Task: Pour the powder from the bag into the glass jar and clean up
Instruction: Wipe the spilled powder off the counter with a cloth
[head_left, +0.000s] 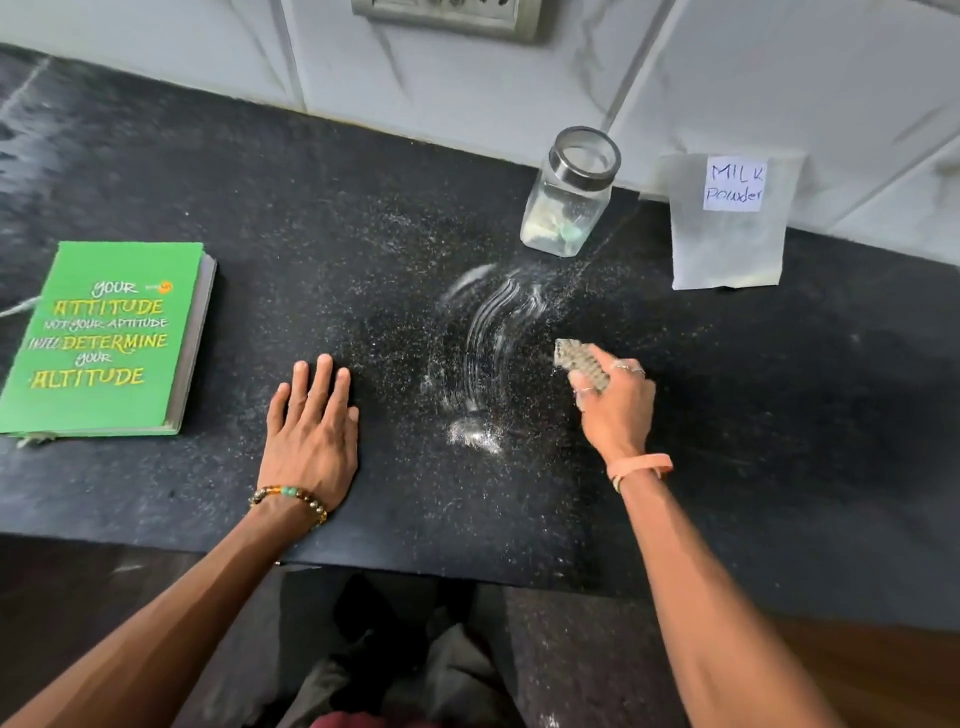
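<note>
Left hand (311, 426): spread flat on counter (156, 182) | right hand (615, 400): gripping apparent scrub pad (582, 361) beside smeared powder (485, 332)

The single head-worn wide-angle view looked steeply down and forward from close above the desk (156, 166), reaching the wall (467, 78) behind.

Surface: black speckled counter (156, 197) — dusted with smeared white powder (480, 332)
Left: green book (109, 332), laid flat
Rear right: glass jar (569, 195); bag (727, 223) propped against wall
Front: left hand (311, 436) pressed flat
</note>
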